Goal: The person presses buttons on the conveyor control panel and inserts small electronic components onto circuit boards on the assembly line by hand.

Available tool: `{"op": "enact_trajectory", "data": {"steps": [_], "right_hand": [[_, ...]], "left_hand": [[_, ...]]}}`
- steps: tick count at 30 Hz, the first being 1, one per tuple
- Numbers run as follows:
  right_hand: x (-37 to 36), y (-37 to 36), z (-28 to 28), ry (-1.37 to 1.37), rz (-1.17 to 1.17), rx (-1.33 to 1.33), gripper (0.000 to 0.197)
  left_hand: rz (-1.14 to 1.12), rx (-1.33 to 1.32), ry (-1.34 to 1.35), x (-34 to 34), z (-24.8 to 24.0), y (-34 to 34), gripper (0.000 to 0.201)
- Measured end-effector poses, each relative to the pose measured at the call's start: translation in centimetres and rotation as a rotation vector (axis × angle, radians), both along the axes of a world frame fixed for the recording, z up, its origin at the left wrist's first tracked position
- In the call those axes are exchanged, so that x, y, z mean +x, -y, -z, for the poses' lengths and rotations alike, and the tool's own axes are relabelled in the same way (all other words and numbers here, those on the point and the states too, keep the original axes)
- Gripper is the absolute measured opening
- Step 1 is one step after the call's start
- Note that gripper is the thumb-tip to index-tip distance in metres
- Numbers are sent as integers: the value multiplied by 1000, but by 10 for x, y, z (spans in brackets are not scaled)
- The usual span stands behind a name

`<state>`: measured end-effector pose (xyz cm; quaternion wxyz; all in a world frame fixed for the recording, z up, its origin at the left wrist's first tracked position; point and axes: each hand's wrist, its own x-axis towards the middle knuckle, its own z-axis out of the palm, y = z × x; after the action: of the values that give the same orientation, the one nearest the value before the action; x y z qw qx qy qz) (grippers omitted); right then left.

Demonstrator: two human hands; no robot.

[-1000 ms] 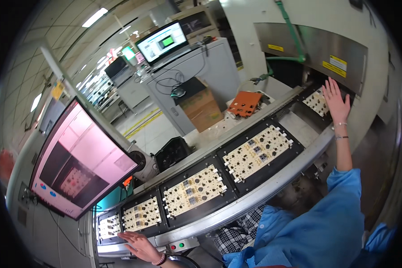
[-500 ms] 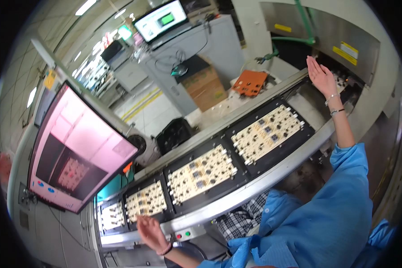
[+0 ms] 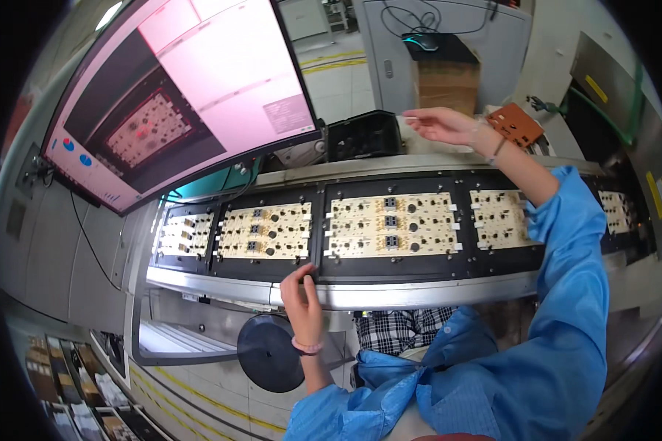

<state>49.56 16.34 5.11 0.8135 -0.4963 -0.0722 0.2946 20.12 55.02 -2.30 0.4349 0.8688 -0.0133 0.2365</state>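
Note:
Black carrier frames (image 3: 396, 267) sit in a row along a conveyor, each with a cream circuit board panel (image 3: 430, 228) bearing small dark components. My left hand (image 3: 301, 301) is over the conveyor's silver front rail (image 3: 375, 291), fingertips at the lower edge of the carriers. Its fingers curve loosely apart from the thumb, and I see nothing in them. Across the conveyor reaches my right arm, its sleeve hiding part of the right-hand panel (image 3: 502, 220). Beyond the far rail my right hand (image 3: 443, 126) is open with fingers stretched leftward, between a black bin (image 3: 364, 136) and an orange plate (image 3: 516, 125).
A large tilted monitor (image 3: 221, 95) overhangs the conveyor's left end. Behind the line stand a cardboard box (image 3: 447, 84) with a mouse (image 3: 421, 41) above it, and a grey cabinet (image 3: 493, 44). A round black stool seat (image 3: 270, 353) is below the front rail.
My view has swung left and levelled. My right hand has come from the machine at the right end to above the far rail; my left hand has moved rightward along the front rail.

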Motion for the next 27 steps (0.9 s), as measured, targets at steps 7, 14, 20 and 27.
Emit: {"op": "enact_trajectory", "data": {"steps": [7,14,20,27], "right_hand": [[99,-95,58,1057,-151,-1312,40],[121,-157,94,998,-424,-1540,41],[129,-139,111,869,-294,-1590,47],[110,-137,89,1087,13,-1374,10]], "left_hand": [[-108,224,135,-8,3,7,19],[-79,220,152,-10,-7,5,20],[-66,208,171,-7,5,3,15],[-44,195,161,-6,12,-7,16]]}}
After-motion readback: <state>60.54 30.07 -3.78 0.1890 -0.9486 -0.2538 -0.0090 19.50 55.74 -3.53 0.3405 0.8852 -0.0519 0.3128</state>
